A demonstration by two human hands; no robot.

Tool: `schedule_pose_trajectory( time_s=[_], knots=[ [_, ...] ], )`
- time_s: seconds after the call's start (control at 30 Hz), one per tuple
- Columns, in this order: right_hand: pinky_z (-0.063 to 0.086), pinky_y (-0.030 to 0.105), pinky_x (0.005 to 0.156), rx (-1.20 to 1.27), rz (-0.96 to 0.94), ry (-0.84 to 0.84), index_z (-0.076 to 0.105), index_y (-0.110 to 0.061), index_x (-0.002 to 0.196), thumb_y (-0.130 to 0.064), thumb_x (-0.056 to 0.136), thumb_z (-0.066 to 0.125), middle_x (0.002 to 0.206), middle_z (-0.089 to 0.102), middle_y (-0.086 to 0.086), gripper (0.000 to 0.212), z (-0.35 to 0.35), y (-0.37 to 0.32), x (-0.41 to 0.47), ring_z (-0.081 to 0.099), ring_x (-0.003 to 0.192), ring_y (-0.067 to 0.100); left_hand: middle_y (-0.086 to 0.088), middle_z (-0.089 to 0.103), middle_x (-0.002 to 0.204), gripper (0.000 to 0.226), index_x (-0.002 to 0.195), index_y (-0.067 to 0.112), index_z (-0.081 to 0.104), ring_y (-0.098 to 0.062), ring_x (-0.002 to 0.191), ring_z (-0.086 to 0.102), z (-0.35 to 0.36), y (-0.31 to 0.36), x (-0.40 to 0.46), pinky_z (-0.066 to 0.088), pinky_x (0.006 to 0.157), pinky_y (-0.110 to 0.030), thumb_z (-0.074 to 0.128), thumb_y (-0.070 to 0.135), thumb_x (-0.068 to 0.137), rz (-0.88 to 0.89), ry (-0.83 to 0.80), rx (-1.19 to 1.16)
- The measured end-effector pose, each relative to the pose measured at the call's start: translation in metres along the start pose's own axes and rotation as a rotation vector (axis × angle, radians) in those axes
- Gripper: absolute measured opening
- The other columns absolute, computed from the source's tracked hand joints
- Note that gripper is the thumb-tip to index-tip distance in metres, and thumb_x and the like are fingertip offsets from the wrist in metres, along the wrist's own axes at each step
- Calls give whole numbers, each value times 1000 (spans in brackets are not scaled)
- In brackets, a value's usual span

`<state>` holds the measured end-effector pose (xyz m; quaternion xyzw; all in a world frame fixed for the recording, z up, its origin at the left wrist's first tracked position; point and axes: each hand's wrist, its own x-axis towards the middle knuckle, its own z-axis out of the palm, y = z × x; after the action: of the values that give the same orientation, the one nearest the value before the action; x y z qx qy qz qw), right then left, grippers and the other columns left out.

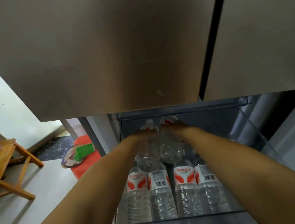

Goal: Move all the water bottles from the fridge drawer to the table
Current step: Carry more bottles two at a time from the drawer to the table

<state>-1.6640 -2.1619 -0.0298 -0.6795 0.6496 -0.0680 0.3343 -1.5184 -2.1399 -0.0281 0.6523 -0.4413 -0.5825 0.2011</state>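
- Head view: both bare arms are reaching forward and down into the open fridge drawer [177, 223], under the two closed steel doors [109, 47] that are filling the upper part of the view.
- The left hand [142, 133] is gripping the left lifted bottle [149, 154] near its label end at the far side of the drawer; its clear base is pointing toward the camera. The fingers are wrapping out of sight behind the bottle, so I cannot tell how they are spread.
- The right hand [175, 127] is gripping the right lifted bottle [171, 148] in the same manner, just beside the first, the two bottles touching or nearly so. Its fingers too are hiding behind the bottle.
- Four more water bottles [161, 194] are lying side by side in the near part of the drawer, red-and-white labels facing up, two showing barcodes, below the lifted pair.
- At the left, a wooden stool [3, 166] is standing on the pale floor, well apart from the fridge.
- Nearer the fridge, a red round object [89, 163] is sitting on the floor, with a green sponge [84, 150] and a patterned disc resting on it.
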Motion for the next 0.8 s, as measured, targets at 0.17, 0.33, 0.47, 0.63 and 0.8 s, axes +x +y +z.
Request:
schedule_pose_trajectory(
  time_s=[0.17, 0.33, 0.47, 0.63, 0.8],
  knots=[
    [49, 28, 69, 300, 166, -5, 56, -14, 102, -30, 96, 52, 87, 59, 6, 17, -9, -7, -50, 61, 83, 22, -11, 61, 85, 16, 88, 10, 57, -30, 89, 61, 8, -2, -35, 52, 90, -46, 62, 25, 89, -29, -57, -39],
    [56, 34, 69, 1005, 466, -24, 55, -3, 128, -33, 85, 67, 78, 70, 11, 54, -13, 19, -91, 68, 72, 25, -14, 65, 97, 31, 102, 6, 55, -26, 79, 64, 15, -3, -61, 52, 64, -31, 70, 24, 83, -53, -50, -121],
    [56, 43, 77, 1270, 529, 15, 63, -7, 114, -42, 80, 71, 92, 72, 16, 50, -19, 42, -123, 69, 85, 31, -11, 66, 81, 33, 102, 4, 58, -24, 67, 64, 29, -2, -77, 53, 62, -32, 71, 24, 80, -144, -194, -280],
    [55, 45, 82, 1498, 486, 63, 67, -10, 94, -44, 81, 69, 80, 72, 15, 36, -23, 74, -161, 71, 78, 30, -12, 70, 73, 34, 107, 5, 59, -25, 60, 69, 57, 4, -93, 56, 60, -36, 67, 29, 84, -142, -318, -374],
    [58, 45, 65, 1623, 436, 163, 62, -11, 107, -45, 71, 78, 84, 69, 17, 52, -32, 96, -193, 71, 66, 30, -12, 72, 82, 36, 109, 7, 62, -26, 73, 70, 82, 14, -121, 54, 72, -40, 67, 34, 85, -64, -405, -333]
  ],
)
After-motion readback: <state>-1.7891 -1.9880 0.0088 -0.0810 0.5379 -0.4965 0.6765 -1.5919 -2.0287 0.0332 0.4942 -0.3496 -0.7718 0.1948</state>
